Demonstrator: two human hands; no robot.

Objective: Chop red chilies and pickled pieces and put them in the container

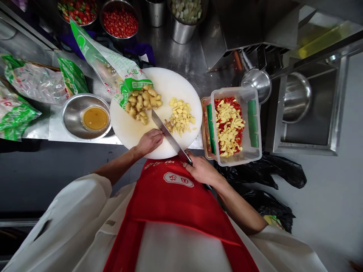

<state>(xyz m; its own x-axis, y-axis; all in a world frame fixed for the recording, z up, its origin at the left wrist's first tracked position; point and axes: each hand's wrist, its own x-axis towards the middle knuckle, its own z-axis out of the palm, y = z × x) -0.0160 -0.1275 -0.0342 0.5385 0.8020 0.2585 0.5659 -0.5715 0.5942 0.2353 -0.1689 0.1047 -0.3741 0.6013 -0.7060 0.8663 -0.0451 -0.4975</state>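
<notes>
A round white cutting board (133, 138) lies on the steel counter. My right hand (202, 170) is closed around the black handle of a kitchen knife (172, 141), whose blade points away from me across the board. Close to the left side of the blade, my left hand (151, 141) presses down with curled fingers; whatever is under them is hidden. Whole ginger pieces (144, 100) are heaped on the board, spilling from the mouth of a green-and-white plastic bag (113, 64). Ginger slices (181, 113) form a pile right of the blade.
Right of the board stands a clear plastic tub (256, 147) with ginger slices over chopped red chillies. To the left is a steel bowl (69, 117) of brown liquid. Behind are a bowl of red chillies (120, 22) and a steel pot (184, 34). A sink (309, 136) is far right.
</notes>
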